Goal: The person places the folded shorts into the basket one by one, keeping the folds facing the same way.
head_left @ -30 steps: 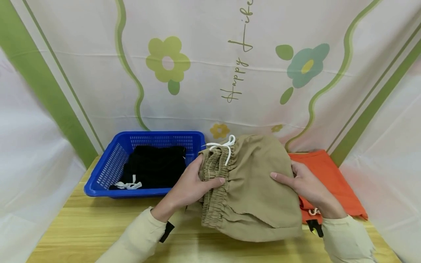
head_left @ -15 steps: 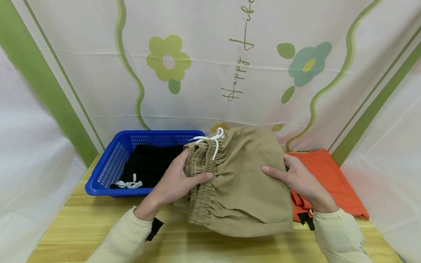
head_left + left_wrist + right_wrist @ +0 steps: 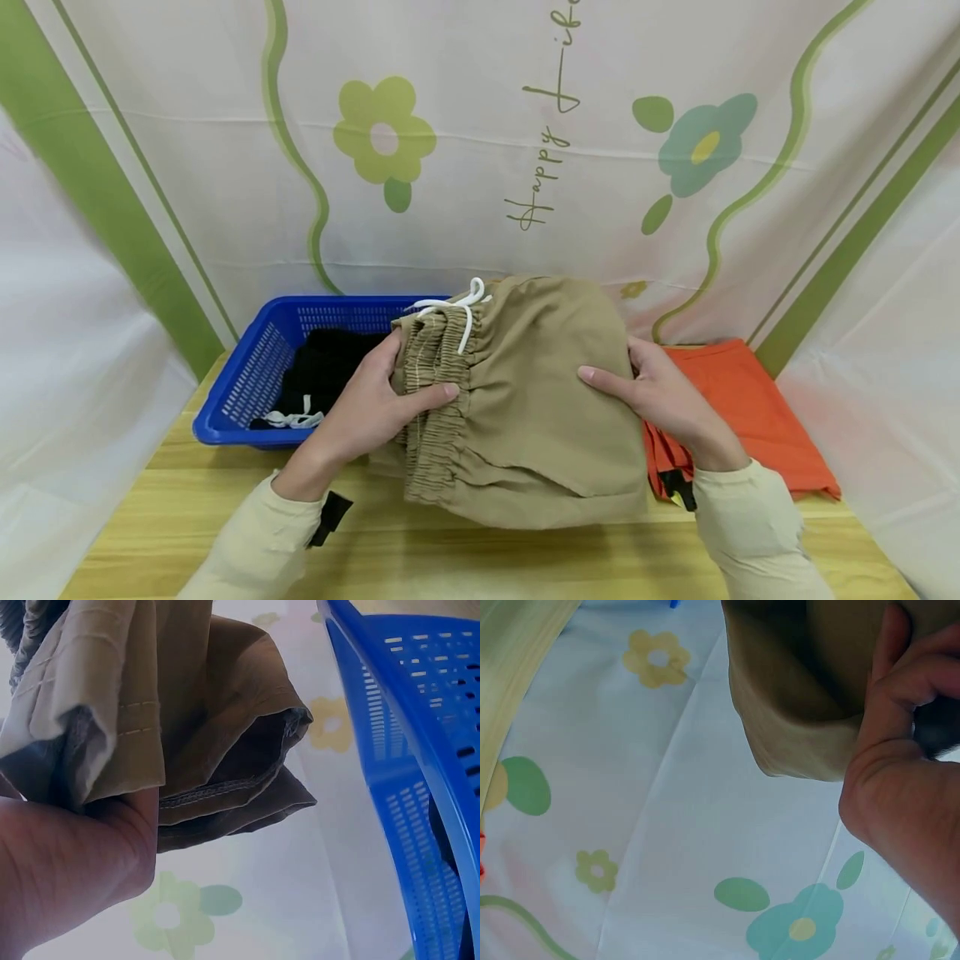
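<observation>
A folded pair of khaki shorts [image 3: 540,400] with an elastic waistband and a white drawstring bow [image 3: 457,308] is held up between both hands. My left hand [image 3: 367,412] grips the waistband side, thumb on top and fingers underneath. On the opposite side, my right hand [image 3: 667,396] pinches the folded edge, thumb on the upper face. In the left wrist view, layered hems of the khaki cloth [image 3: 225,742] hang over the hand. The right wrist view shows fingers tucked into the fold of the shorts [image 3: 802,742]. The shorts overlap the right part of the blue basket [image 3: 225,417] in the head view.
Inside the basket lies a folded black garment [image 3: 322,367] with a white drawstring. An orange folded garment [image 3: 757,417] rests on the wooden table [image 3: 525,567] at the right. A white flower-printed curtain [image 3: 480,167] stands behind and along both sides.
Both hands have carried the khaki shorts leftward and slightly away from me, so they cover more of the basket. More of the orange garment shows. The grip stays the same.
</observation>
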